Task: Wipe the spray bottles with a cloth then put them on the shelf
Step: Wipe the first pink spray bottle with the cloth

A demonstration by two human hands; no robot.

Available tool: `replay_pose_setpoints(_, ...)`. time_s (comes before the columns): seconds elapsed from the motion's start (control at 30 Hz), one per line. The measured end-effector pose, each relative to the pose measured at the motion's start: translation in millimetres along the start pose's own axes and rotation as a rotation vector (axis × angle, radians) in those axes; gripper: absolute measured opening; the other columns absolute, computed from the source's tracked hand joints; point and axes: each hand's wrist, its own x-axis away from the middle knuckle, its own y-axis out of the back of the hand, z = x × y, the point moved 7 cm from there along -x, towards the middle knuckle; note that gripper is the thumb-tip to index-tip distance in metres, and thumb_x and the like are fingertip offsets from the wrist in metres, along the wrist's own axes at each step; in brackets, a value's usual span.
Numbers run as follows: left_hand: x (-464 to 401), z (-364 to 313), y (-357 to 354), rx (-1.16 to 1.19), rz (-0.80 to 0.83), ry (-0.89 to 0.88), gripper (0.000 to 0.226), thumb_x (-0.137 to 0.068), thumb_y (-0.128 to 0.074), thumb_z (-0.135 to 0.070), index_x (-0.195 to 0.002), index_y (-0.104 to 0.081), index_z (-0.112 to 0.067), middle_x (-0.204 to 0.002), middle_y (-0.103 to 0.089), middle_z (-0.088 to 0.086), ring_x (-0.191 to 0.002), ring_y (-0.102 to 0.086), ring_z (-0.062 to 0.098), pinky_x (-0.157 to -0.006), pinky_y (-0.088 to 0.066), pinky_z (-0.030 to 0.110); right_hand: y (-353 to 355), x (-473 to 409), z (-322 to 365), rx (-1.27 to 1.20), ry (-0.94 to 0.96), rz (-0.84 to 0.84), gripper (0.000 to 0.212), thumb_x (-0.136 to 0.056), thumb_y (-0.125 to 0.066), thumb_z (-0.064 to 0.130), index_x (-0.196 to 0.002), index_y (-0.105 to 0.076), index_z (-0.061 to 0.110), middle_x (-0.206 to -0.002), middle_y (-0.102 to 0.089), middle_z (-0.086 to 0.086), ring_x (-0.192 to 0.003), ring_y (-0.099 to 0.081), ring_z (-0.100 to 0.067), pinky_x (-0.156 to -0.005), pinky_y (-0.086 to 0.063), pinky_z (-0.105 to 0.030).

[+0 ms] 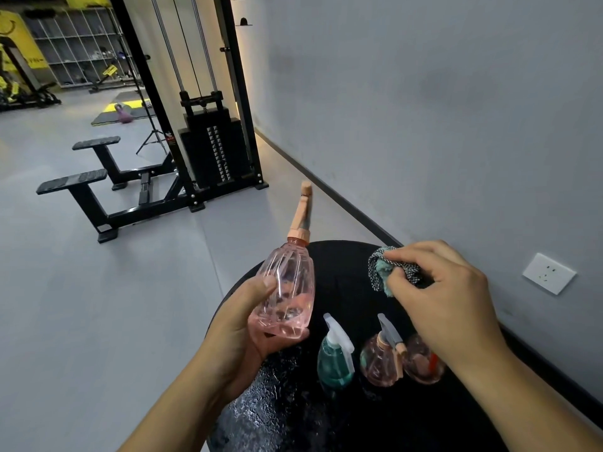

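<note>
My left hand [243,324] grips a clear pink spray bottle [287,288] by its base, tilted with the peach nozzle pointing up and away. My right hand [447,298] pinches a bunched checked and teal cloth [383,272], held to the right of the bottle and apart from it. On the round black table [342,419] stand a teal spray bottle [336,357], a pink spray bottle [381,363] and another pink bottle [421,363] partly hidden behind my right wrist.
A black cable weight machine [208,148] with a footed frame stands on the grey floor to the left. The grey wall runs along the right, with a white socket [549,273]. White cubby shelving [75,44] sits far back left.
</note>
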Motion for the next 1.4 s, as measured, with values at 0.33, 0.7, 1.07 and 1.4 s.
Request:
replay_pose_setpoints(0.33,9,3,-12,0.111,0.143,0.110,0.091,-0.058,-0.096,-0.061,-0.134,-0.071,-0.017,-0.135,-0.070,0.022,-0.103,-0.073,0.036,-0.075,-0.064,0.041,0,-1,4,-0.014,0.002,-0.008,0.026,-0.087,-0.073,0.002,-0.097,-0.082,0.024,-0.101,-0.068,0.016,-0.095,-0.063,0.003,-0.073,-0.042,0.002)
replay_pose_setpoints(0.7,13,4,-14,0.055,0.168,0.137,0.086,-0.059,-0.094,-0.059,-0.133,-0.072,-0.022,-0.132,-0.071,0.022,-0.103,-0.073,0.042,-0.074,-0.065,0.042,8,-5,8,-0.109,0.006,-0.070,0.029,-0.089,-0.073,0.006,-0.105,-0.080,0.030,-0.106,-0.069,0.019,-0.099,-0.068,-0.003,-0.084,-0.053,-0.010)
replay_pose_setpoints(1.07,14,14,-26,-0.137,0.294,0.129,0.072,-0.062,-0.086,-0.054,-0.130,-0.075,-0.030,-0.132,-0.073,0.016,-0.102,-0.075,0.028,-0.073,-0.062,0.037,-4,-3,27,-0.085,0.100,0.009,0.027,-0.091,-0.076,0.014,-0.115,-0.079,0.028,-0.112,-0.066,0.019,-0.106,-0.065,0.000,-0.091,-0.051,-0.009)
replay_pose_setpoints(1.4,9,17,-16,-0.248,0.259,0.106,0.058,-0.072,-0.064,-0.049,-0.127,-0.076,-0.037,-0.130,-0.075,0.014,-0.111,-0.073,0.037,-0.104,-0.047,0.073,-11,-1,19,-0.025,0.054,0.134,0.027,-0.089,-0.076,0.009,-0.105,-0.081,0.031,-0.106,-0.067,0.021,-0.091,-0.064,0.004,-0.075,-0.043,-0.003)
